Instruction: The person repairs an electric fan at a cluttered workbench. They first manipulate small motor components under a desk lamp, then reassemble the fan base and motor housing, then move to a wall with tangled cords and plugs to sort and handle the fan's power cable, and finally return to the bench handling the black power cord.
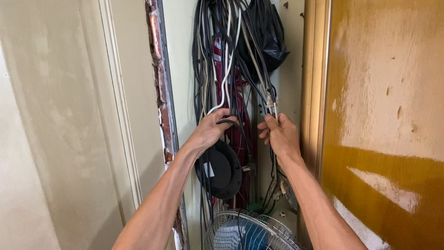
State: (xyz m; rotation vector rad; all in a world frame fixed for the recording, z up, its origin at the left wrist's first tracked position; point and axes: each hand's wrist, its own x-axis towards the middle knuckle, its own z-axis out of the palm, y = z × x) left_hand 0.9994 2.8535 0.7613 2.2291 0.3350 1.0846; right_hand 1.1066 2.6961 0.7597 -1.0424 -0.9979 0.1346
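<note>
Head view: cables [231, 69] hung vertically at 12 o'clock. Left hand [212, 130] clenched around a black cable loop [232, 123]; right hand [280, 134], just beside at 3 o'clock, pinched a thin pale cable [272, 103].

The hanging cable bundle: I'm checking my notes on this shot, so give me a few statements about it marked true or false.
1. The left hand grips a black cable in the hanging cable bundle. True.
2. The right hand holds a screwdriver. False: it pinches a thin pale cable between its fingertips.
3. A round black disc hangs just below the left hand. True.
4. A black plastic bag lies on the floor. False: it hangs high up, at the top right of the bundle.
5. A fan with a wire grille stands beneath the cables. True.
6. All the cables are black. False: some white cables run through the bundle too.
</note>
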